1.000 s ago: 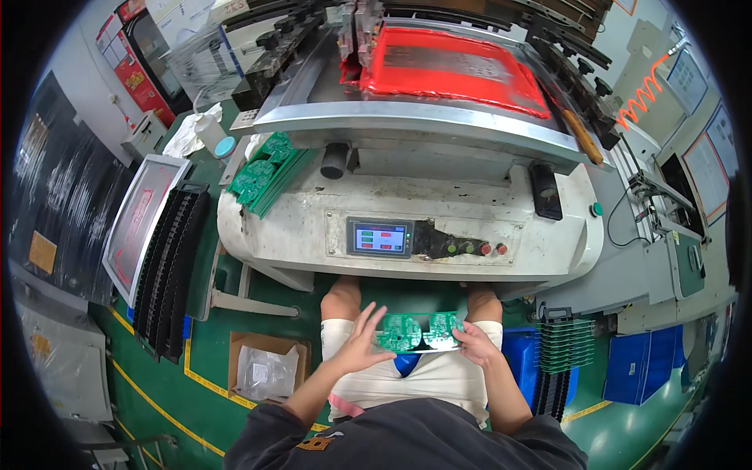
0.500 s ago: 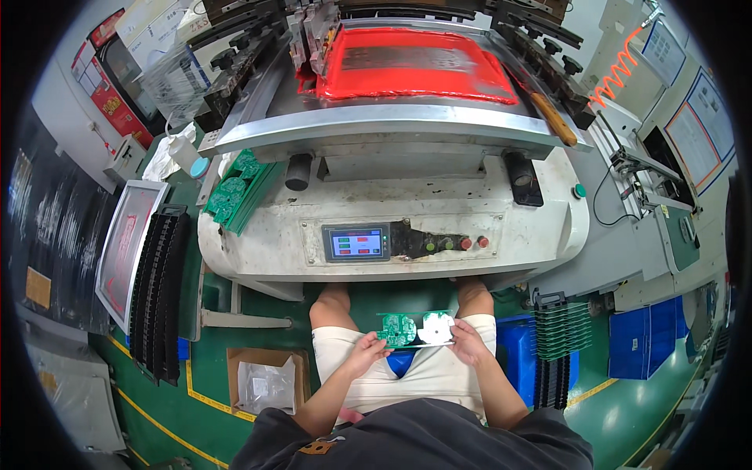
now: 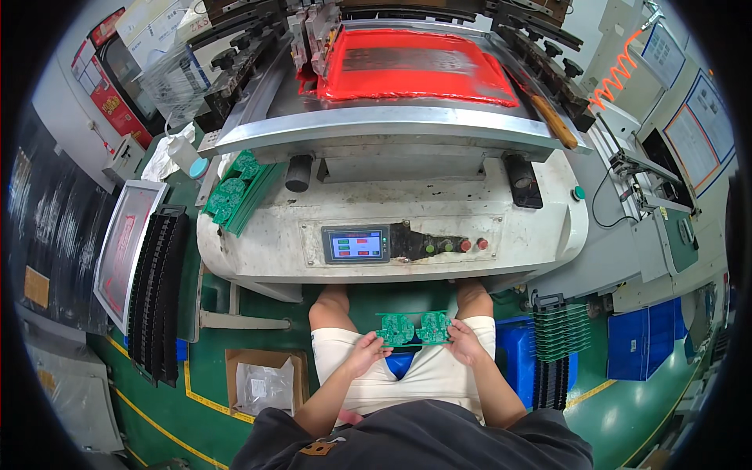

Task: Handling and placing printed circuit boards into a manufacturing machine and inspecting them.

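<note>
A green circuit board panel (image 3: 398, 330) with two rounded sections joined by thin rails is held level above my lap. Its left end is pinched by my left hand (image 3: 365, 354), and my right hand (image 3: 466, 343) grips the right end, fingers closed on the edge. Beyond it stands a white screen-printing machine (image 3: 251, 254) with a small control display (image 3: 356, 244) and round buttons. A metal-framed screen (image 3: 368, 121) on top carries thick red paste (image 3: 345, 82). More green boards (image 3: 233, 200) are stacked on the machine's left side.
To the right, a black rack (image 3: 552, 380) holds several green boards beside a blue bin (image 3: 521, 376). An empty-looking black rack (image 3: 159, 294) and a framed screen (image 3: 125, 251) lean at left. A cardboard box (image 3: 299, 376) sits on the floor. A wooden-handled spatula (image 3: 554, 123) rests on the screen.
The bright white glare on the panel's right section is gone, so its green surface shows; the panel has tilted slightly. Both hands keep their grip in nearly the same place.
</note>
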Motion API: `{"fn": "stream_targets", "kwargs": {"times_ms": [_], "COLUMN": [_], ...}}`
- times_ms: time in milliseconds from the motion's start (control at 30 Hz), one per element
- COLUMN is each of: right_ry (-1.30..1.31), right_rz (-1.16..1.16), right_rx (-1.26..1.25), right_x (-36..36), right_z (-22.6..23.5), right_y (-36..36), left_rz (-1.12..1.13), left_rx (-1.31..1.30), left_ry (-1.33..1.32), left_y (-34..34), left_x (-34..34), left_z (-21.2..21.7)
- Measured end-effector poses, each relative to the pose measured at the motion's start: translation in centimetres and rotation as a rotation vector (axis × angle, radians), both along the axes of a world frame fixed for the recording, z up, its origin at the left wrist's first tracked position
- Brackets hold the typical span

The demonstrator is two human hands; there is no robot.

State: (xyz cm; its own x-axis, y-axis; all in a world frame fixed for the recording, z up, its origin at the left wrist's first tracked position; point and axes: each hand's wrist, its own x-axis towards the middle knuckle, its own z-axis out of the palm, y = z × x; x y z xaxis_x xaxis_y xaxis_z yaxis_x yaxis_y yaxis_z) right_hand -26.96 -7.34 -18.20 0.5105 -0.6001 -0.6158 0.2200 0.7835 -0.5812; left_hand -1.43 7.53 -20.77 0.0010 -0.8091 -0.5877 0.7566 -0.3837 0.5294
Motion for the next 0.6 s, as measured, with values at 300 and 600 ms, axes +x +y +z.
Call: {"fn": "stream_targets", "kwargs": {"times_ms": [300, 600], "right_ry": [-0.009, 0.05], "right_rz": [0.008, -0.008], "right_rx": [-0.005, -0.015], "right_x": [0.31, 0.87], "right_z": [0.28, -0.19], "right_y": [0.13, 0.33], "left_rz": [-0.011, -0.016], "left_rx": [-0.005, 0.005], "left_ry": [0.012, 0.033], "left_y": [0.2, 0.23], "left_x": [0.21, 0.58], "left_z": [-0.64, -0.41]}}
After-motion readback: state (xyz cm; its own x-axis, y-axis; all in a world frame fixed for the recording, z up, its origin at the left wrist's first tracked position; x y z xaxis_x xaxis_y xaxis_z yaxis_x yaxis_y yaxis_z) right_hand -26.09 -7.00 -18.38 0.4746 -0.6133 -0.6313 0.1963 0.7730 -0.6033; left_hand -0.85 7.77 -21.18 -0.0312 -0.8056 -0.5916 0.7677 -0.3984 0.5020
